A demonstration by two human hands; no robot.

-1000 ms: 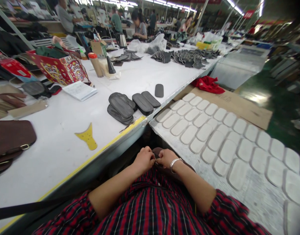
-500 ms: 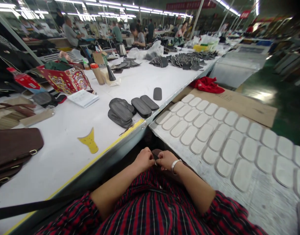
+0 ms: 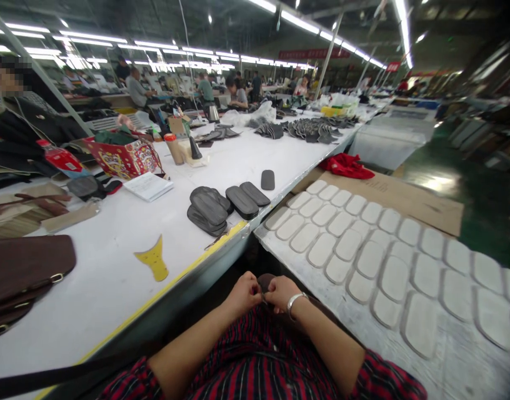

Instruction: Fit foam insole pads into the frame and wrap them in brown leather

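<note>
Close to my body, below the corner where the two work surfaces meet, my left hand (image 3: 247, 293) and my right hand (image 3: 281, 293) are together with fingers pinched. Between them is a dark brown piece with a rounded edge (image 3: 265, 281), mostly covered by my fingers. Its kind does not show clearly. On the white table ahead lie stacked dark grey oval pieces (image 3: 208, 206), with more grey ovals (image 3: 241, 201) in a second pile and a single one (image 3: 268, 180) apart. To the right, rows of pale-faced ovals with grey rims (image 3: 394, 278) cover a board.
A yellow template (image 3: 155, 260) lies on the white table (image 3: 113, 300). Left of it is a brown leather bag (image 3: 25, 272). Farther back are a notepad (image 3: 149, 186), a red box (image 3: 124, 158) and a bottle (image 3: 65, 159). Red cloth (image 3: 347, 166) rests on cardboard (image 3: 421, 208).
My view has tilted upward, so the tables and my hands appear lower. Both hands stay pinched on the dark piece, with slight finger shifts. The piles look unchanged.
</note>
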